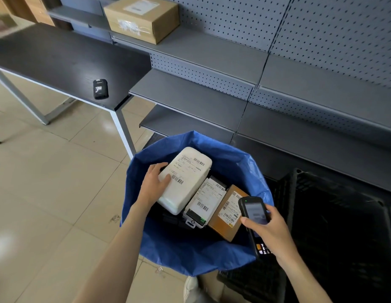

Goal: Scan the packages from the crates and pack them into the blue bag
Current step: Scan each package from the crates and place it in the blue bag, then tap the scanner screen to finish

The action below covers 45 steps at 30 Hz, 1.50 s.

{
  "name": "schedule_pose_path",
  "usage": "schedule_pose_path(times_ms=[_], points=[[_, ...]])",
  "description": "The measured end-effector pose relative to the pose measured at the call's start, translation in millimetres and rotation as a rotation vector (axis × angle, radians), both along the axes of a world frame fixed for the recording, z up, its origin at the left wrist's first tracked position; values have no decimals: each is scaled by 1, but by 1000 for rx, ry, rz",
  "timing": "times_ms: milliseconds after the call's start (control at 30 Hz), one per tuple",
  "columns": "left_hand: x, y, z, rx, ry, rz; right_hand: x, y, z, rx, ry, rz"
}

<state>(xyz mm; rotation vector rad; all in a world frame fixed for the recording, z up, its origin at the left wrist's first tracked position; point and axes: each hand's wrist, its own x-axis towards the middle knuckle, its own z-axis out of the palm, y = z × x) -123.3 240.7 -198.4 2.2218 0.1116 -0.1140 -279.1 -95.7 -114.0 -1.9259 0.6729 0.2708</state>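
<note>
The blue bag (pixel 190 254) stands open on the floor in front of me. My left hand (pixel 154 182) grips the left edge of a white padded package (pixel 188 182) with barcode labels, held inside the bag's mouth. Under and beside it lie a white-labelled black package (pixel 206 201) and a brown cardboard package (pixel 225 217). My right hand (pixel 271 232) holds a black handheld scanner (pixel 253 212) over the bag's right rim, screen up, thumb on its left edge.
Black plastic crates (pixel 334 226) sit at the right, beside the bag. Grey shelves (pixel 190 92) with pegboard run behind. A cardboard box (pixel 142 18) rests on an upper shelf. A dark table (pixel 59 62) at left carries a small black device (pixel 100 89).
</note>
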Motion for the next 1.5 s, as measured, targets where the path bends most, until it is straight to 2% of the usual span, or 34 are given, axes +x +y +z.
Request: schedule_pose_path(times_ms=[67, 233, 333, 400, 467, 600, 800, 1067, 1500], points=[[-6, -8, 4, 131, -99, -25, -1, 1, 2, 8, -1, -1], [-19, -24, 1, 388, -140, -110, -8, -1, 9, 53, -16, -35], [-27, -39, 16, 401, -271, -67, -12, -7, 14, 111, -23, -91], [-36, -63, 37, 293, -390, -75, -14, -12, 17, 167, -33, -131], [-54, -99, 59, 93, -383, -146, -13, -18, 22, 231, -50, -191], [-99, -180, 90, -307, -58, -334, -5, -40, 31, 361, -108, -340], [-139, -271, 112, -667, 249, -340, -1, -94, 50, 362, -242, -370], [-151, -362, 145, -760, 344, -266, -19, -168, 74, 418, -305, -400], [-120, -414, 158, -773, 398, -223, -23, -246, 76, 362, -308, 42]])
